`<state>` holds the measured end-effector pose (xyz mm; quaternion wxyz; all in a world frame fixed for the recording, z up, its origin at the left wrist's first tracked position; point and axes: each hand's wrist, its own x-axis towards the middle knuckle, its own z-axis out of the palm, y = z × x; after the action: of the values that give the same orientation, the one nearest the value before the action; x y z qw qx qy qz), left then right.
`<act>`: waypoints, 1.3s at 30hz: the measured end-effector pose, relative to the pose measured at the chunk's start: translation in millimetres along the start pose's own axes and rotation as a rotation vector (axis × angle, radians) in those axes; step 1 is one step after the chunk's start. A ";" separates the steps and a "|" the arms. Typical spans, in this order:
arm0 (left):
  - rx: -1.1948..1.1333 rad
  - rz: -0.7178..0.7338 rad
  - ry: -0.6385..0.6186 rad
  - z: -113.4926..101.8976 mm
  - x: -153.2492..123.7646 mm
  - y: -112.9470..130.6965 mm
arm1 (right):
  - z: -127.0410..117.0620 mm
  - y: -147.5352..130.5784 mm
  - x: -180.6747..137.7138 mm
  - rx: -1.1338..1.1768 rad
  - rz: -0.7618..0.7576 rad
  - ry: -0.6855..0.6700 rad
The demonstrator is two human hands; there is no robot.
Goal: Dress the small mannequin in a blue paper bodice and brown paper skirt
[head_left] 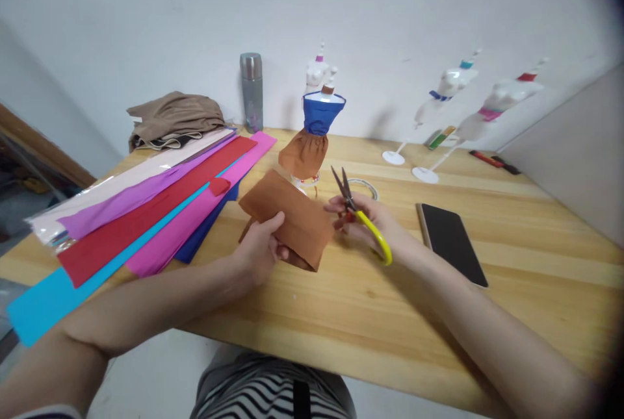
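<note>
My left hand (260, 247) is closed on a folded piece of brown crepe paper (292, 214), holding it just above the wooden table (370, 302). My right hand (368, 227) grips yellow-handled scissors (358, 214), their blades pointing up and away, slightly apart, just right of the paper. Behind them stands a small white mannequin (316, 123) dressed in a blue top and a brown gathered skirt.
Long sheets of coloured crepe paper (146, 211) lie at the left. A dark phone (451, 240) lies at the right. A tape roll (363, 186), a steel flask (251, 91), brown cloth (173, 117) and two tilted white mannequins (468, 114) stand behind.
</note>
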<state>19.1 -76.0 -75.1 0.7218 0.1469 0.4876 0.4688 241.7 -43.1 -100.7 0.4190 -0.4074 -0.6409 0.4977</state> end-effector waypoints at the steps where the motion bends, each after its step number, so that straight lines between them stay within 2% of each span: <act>1: -0.019 0.001 0.016 -1.8 1.5 -1.2 | -7.7 1.5 -1.3 -0.010 0.000 0.021; 3: -0.049 -0.016 0.019 -5.1 3.1 -2.0 | -22.6 -0.2 -4.9 -0.073 -0.021 0.047; 4: -0.062 -0.027 0.012 -6.5 3.8 -2.2 | -28.9 -3.1 -6.9 -0.098 -0.011 -0.004; 8: -0.124 -0.069 -0.011 -11.5 7.1 -4.2 | -42.9 -19.8 -12.7 -0.029 0.114 -0.344; 11: -0.177 -0.108 -0.029 -14.8 10.1 -5.4 | -45.5 -26.5 -14.0 -0.003 0.217 -0.550; 14: -0.217 -0.152 -0.067 -18.0 12.2 -4.7 | -48.6 -24.9 -14.9 0.060 0.321 -0.629; 20: -0.299 -0.225 -0.178 -26.6 11.3 -5.4 | -49.9 -11.1 -15.3 0.239 0.403 -0.760; 22: -0.293 -0.230 -0.253 -30.1 11.1 -7.3 | -46.0 -5.1 -13.5 0.284 0.397 -0.804; 25: -0.265 -0.206 -0.343 -34.6 12.6 -9.8 | -39.2 3.2 -10.2 0.415 0.316 -0.942; 27: -0.247 -0.191 -0.362 -36.7 13.9 -10.7 | -35.7 6.2 -9.1 0.449 0.326 -0.962; 30: -0.208 -0.194 -0.389 -38.7 14.6 -11.3 | -32.9 7.9 -9.6 0.385 0.420 -0.940; 35: -0.175 -0.176 -0.405 -40.2 13.0 -13.3 | -30.3 11.3 -11.0 0.449 0.394 -0.979; 39: -0.160 -0.182 -0.408 -40.0 12.5 -14.2 | -26.3 15.2 -11.1 0.446 0.348 -0.904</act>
<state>-5.9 -82.9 -111.0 0.8539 0.1363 0.3040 0.3997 271.5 -43.1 -113.0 0.0886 -0.1537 -0.5590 0.8100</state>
